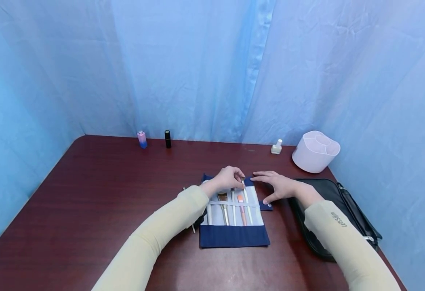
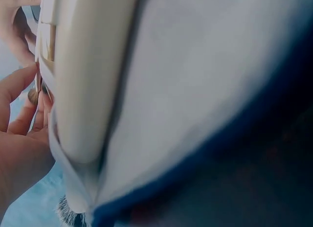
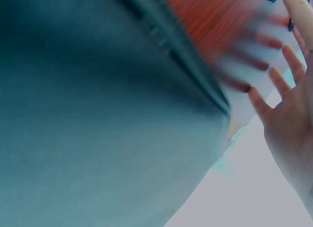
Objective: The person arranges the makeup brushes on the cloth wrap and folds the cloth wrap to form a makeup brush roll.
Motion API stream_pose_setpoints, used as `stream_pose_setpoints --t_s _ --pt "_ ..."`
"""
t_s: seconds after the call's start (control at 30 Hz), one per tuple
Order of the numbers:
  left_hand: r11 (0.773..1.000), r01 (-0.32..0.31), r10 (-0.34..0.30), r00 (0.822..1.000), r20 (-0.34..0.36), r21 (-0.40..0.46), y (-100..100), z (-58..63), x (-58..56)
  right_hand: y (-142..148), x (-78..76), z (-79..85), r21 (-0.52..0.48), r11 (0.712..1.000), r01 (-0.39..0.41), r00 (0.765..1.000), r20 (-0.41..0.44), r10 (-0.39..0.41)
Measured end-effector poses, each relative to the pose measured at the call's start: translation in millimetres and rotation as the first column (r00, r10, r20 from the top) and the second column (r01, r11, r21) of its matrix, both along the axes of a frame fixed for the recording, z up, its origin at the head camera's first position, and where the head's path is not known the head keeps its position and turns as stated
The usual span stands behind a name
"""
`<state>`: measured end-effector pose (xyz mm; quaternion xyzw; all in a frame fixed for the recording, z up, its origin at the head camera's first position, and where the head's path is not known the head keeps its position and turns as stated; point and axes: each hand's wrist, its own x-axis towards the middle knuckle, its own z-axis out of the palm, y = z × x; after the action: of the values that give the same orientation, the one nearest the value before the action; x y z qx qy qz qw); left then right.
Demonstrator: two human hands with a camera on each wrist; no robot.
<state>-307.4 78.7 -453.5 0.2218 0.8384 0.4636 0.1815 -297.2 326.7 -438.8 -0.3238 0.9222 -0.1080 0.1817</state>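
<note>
An unrolled navy and white brush roll [image 1: 234, 236] lies on the table. My left hand [image 1: 230, 178] pinches a slim white-handled makeup brush [image 1: 248, 204] near its small brown bristles, which also show between the fingertips in the left wrist view. The brush's handle runs under the roll's elastic strap. Beside it in the roll are a wide brown-bristled brush [image 1: 222, 197], a pink brush [image 1: 242, 209] and another white-handled brush [image 1: 233, 210]. With fingers spread, my right hand [image 1: 279, 186] touches the roll's right edge, its thumb by the snap tab [image 1: 266, 206]. My left forearm hides the roll's left side.
At the right, a black zipped bag [image 1: 316, 242] lies close under my right forearm. Behind it stands a white divided holder [image 1: 311, 157]. Along the back edge are a pale nail polish bottle [image 1: 276, 148], a black tube [image 1: 167, 139] and a pink-blue bottle [image 1: 142, 140].
</note>
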Motion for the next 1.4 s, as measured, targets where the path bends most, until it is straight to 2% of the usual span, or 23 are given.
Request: stream_pose_setpoints --t_s 0.17,0.3,0.5,0.63,0.77,0.9,1.03,1.17,1.27,1.4 --pt "0.998 0.049 -0.050 0.998 -0.034 -0.028 -1.6 1.1 1.1 3.5 -3.7 -0.6 -0.002 1.000 -0.010 1.000 -0.017 0.010" --pt "0.990 0.121 -0.126 0.989 -0.078 -0.067 -1.7 3.8 4.8 8.6 -7.4 -3.8 -0.021 0.999 -0.033 0.999 -0.016 0.033" --pt "0.956 0.227 -0.255 0.956 -0.146 -0.186 -1.7 3.1 6.5 9.9 -7.5 -6.9 -0.019 0.998 -0.061 0.997 -0.039 0.060" --pt "0.934 0.261 -0.303 0.941 -0.152 -0.245 -2.4 4.4 8.4 8.6 -7.1 -7.1 -0.012 0.998 -0.069 0.996 -0.051 0.068" --pt "0.919 0.269 -0.324 0.932 -0.164 -0.289 -4.0 12.3 10.0 8.6 -7.5 -6.2 -0.001 0.998 -0.061 0.997 -0.052 0.061" --pt "0.925 0.238 -0.311 0.922 -0.229 -0.297 -11.2 29.2 8.5 8.3 -7.5 -3.9 0.002 0.999 -0.038 0.999 -0.032 0.038" --pt "0.950 0.187 -0.258 0.920 -0.294 -0.248 -28.6 53.3 7.5 7.3 -8.8 -1.0 0.002 1.000 -0.020 1.000 -0.010 0.020" --pt "0.970 0.142 -0.202 0.925 -0.323 -0.199 -51.2 73.6 10.6 8.4 -9.7 -0.4 0.015 1.000 -0.009 1.000 -0.009 0.009" --pt "0.981 0.104 -0.155 0.930 -0.333 -0.165 -70.1 81.5 15.5 9.2 -9.9 -1.1 0.017 1.000 -0.012 1.000 -0.017 0.012" --pt "0.991 0.045 -0.088 0.927 -0.365 -0.124 -96.0 82.7 24.9 10.4 -9.1 -0.8 0.025 1.000 -0.018 1.000 -0.022 0.018"
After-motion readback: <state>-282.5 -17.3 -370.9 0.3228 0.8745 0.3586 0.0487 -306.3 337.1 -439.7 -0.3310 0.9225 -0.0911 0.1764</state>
